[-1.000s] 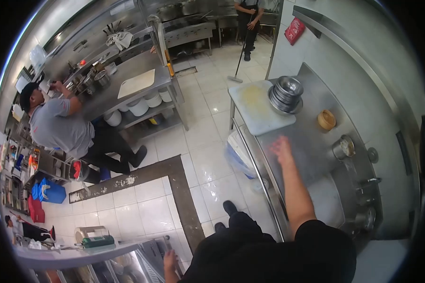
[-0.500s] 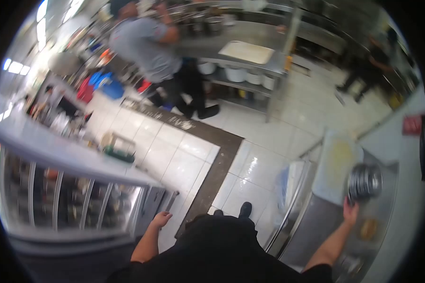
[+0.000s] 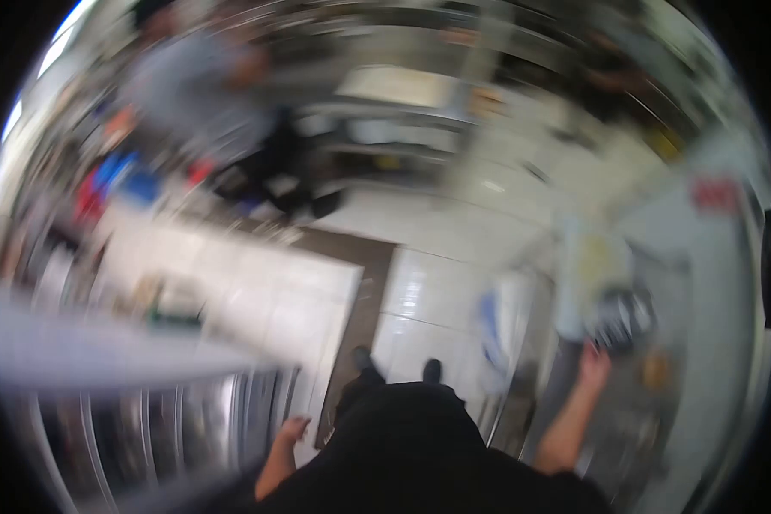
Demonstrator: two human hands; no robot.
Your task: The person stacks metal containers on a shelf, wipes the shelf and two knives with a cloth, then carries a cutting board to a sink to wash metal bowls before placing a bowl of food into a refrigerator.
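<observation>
My right hand (image 3: 594, 367) is at the near edge of a stack of round metal bowls (image 3: 623, 319), its fingers closed on the rim; blur hides the exact grip. The stack is tilted over the steel counter (image 3: 552, 390) at my right, beside a pale tray or board (image 3: 588, 274) with a yellowish patch. Low at my left side hangs my left hand (image 3: 295, 429), empty, fingers loosely bent and somewhat apart. It is nearest to the glass-fronted cabinet (image 3: 257, 403).
A small round tan item (image 3: 655, 370) lies on the counter behind my right hand. Ahead, a person in a grey shirt (image 3: 193, 90) stands at a steel table with a pale tray (image 3: 398, 86). A dark floor strip (image 3: 364, 291) crosses the white tiles. Another person (image 3: 612, 81) is at the far right.
My view has swung and blurred, so the surroundings sit further left. My right hand and the bowl stack have moved together leftward in view. My feet have shifted in a step.
</observation>
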